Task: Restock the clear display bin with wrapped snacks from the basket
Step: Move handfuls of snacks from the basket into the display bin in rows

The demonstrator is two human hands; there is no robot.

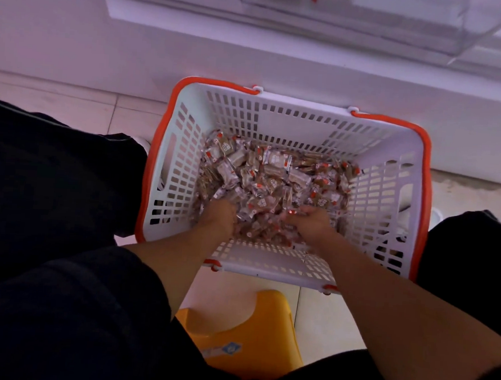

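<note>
A white slotted basket (293, 115) with an orange rim stands on the floor between my knees. Its bottom is covered with several small wrapped snacks (274, 170) in clear and brown wrappers with red dots. Both my hands are down inside it, near its front wall. My left hand (221, 214) is dug into the pile with fingers buried among the wrappers. My right hand (311, 220) curls round a bunch of snacks, its fingertips hidden by them. The clear display bin (403, 25) sits above on the white shelf unit at the top right; its contents are out of view.
A white shelf base (252, 59) runs behind the basket. A yellow plastic stool (242, 331) is under me. My dark-trousered legs (50, 190) flank the basket on both sides. Pale floor tiles (71, 103) show at the left.
</note>
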